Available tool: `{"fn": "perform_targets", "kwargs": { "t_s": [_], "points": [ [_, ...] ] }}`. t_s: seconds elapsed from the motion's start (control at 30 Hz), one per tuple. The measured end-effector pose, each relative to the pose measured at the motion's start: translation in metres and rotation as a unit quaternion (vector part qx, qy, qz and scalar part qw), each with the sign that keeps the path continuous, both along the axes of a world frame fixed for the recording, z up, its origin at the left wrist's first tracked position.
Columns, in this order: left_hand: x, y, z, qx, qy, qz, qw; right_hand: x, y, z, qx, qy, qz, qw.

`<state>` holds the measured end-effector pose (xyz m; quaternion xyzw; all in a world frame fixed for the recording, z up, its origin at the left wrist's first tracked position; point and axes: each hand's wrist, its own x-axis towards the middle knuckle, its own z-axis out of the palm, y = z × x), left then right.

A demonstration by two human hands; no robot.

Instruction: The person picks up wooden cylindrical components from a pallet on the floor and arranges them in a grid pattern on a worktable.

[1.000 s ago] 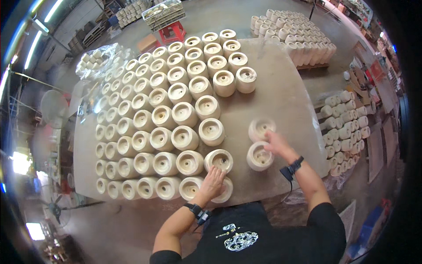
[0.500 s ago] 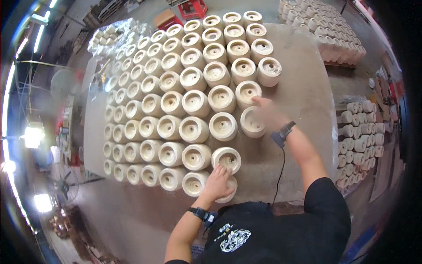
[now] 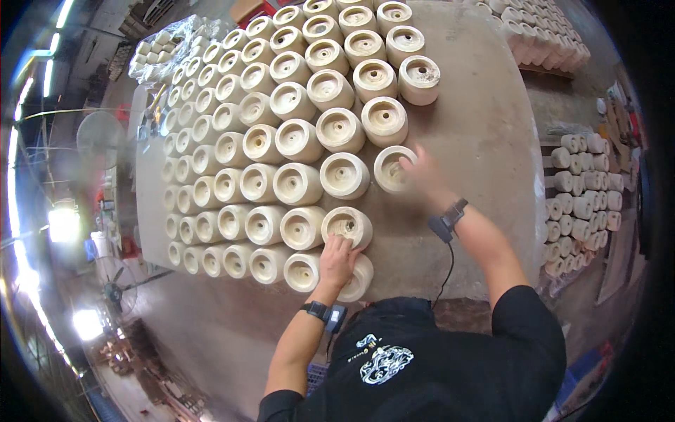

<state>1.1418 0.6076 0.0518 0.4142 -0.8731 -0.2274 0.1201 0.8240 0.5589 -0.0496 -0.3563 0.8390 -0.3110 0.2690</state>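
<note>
- The left hand (image 3: 339,259) comes up from the lower edge on a bent forearm with a dark wrist device, palm down at the near edge of the table (image 3: 478,169).
- Its fingers (image 3: 336,243) are slightly spread and lie flat over the rim of one pale round pot (image 3: 355,278) at the table's near edge; their tips reach the base of the pot with the dark hole (image 3: 346,226) just behind it — no closed grasp shows.
- The right hand (image 3: 422,172) stretches further out over the table, arm nearly straight, a black strap with a trailing cable on the wrist.
- It is blurred; the fingers seem loosely curled against the right rim of a cream pot (image 3: 392,169) that stands open side up. Whether they pinch the rim or merely touch it, I cannot tell.
- That cream pot sits at the right end of its row, just beside its neighbour (image 3: 344,175) and apart from the pot under the left hand.
- Rows of like pots (image 3: 267,141) cover the left and far parts of the table, standing close together — many touching.
- The table's right part is bare board.
- Beyond the table's right edge, more pale pots lie stacked on a shelf (image 3: 583,204); beyond its far right corner stand other stacks (image 3: 534,35).
</note>
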Motion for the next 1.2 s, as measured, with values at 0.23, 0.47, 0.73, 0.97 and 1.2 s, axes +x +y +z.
{"fn": "perform_targets", "kwargs": {
  "t_s": [0.23,0.47,0.73,0.97,1.2],
  "points": [
    [0.001,-0.011,-0.010,-0.022,-0.044,-0.031,0.998,0.032,0.006,0.032,-0.037,-0.403,-0.139,0.904],
    [-0.013,-0.013,-0.002,0.005,-0.089,-0.029,0.996,0.031,0.005,-0.005,-0.049,-0.329,-0.062,0.941],
    [-0.011,-0.010,0.000,0.009,-0.123,-0.050,0.991,0.049,0.032,-0.002,-0.078,-0.578,-0.067,0.809],
    [0.019,0.014,0.029,-0.029,-0.057,-0.065,0.996,0.085,0.091,0.027,0.001,-0.654,-0.014,0.756],
    [0.087,0.051,0.029,-0.004,-0.055,-0.087,0.995,0.103,0.252,0.007,0.164,-0.480,0.086,0.857]
  ]
}}
